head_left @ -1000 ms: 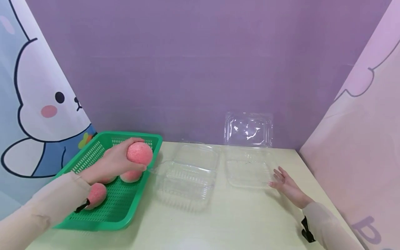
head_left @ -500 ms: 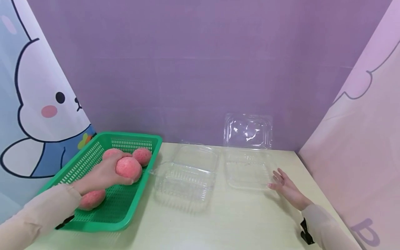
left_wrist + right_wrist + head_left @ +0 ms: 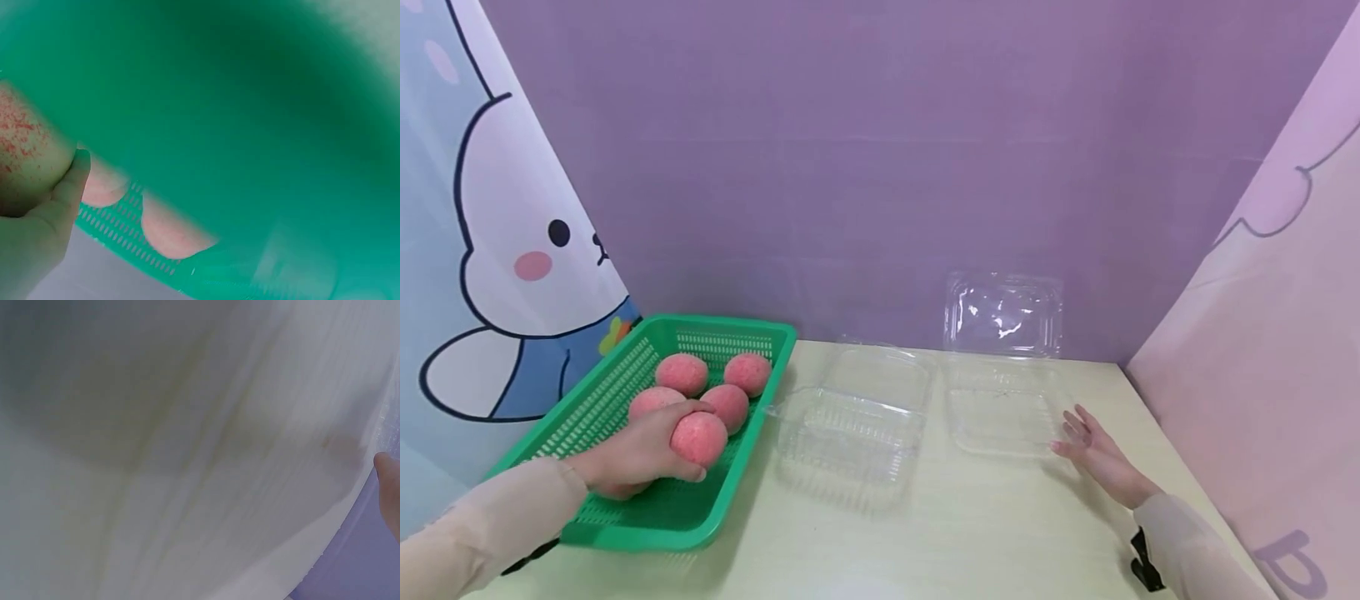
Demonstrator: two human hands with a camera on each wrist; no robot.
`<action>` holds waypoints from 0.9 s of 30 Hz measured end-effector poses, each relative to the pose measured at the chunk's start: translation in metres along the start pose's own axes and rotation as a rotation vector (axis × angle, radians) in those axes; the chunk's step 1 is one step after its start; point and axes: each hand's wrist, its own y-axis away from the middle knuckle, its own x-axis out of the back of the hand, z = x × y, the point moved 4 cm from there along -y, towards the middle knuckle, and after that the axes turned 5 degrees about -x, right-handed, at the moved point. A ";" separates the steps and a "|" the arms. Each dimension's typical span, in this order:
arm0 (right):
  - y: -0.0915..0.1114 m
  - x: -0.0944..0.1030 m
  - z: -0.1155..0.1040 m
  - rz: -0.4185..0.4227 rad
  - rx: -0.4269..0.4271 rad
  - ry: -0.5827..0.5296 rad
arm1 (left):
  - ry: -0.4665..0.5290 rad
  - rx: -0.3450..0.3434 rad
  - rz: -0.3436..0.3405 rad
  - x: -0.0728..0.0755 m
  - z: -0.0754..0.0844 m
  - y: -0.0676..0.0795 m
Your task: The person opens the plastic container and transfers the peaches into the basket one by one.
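My left hand (image 3: 643, 447) holds a pinkish-red fuzzy peach (image 3: 698, 439) low inside the green basket (image 3: 709, 527), fingers over its top and thumb at its near side. In the left wrist view this peach (image 3: 28, 147) is pale yellow-green with red speckles, and a finger lies along it. Several more peaches (image 3: 682, 374) sit around the hand in the basket; one beneath the hand is mostly covered. My right hand (image 3: 1101, 458) is raised beside the right clear clamshell box (image 3: 1000, 417), fingers loosely spread and holding nothing. Only a fingertip (image 3: 382, 462) shows in the right wrist view.
Another clear clamshell box (image 3: 850, 433) with its lid raised stands between the basket and the right box. The right box's lid (image 3: 1002, 317) leans up against the purple back wall (image 3: 880, 167). Printed cloth panels (image 3: 1262, 375) flank the pale table (image 3: 850, 558).
My left hand has carried the peach down and toward me within the basket, uncovering the peaches behind it. My right hand stays beside the right box.
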 end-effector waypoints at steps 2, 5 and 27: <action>0.000 0.000 0.000 0.000 0.001 -0.004 | 0.077 0.008 -0.011 -0.003 -0.005 0.001; 0.000 0.000 0.000 -0.005 -0.010 -0.011 | -0.043 0.006 0.021 -0.004 -0.014 0.003; 0.004 -0.001 -0.003 0.012 -0.031 0.039 | -0.238 -0.043 -0.023 -0.021 -0.042 0.004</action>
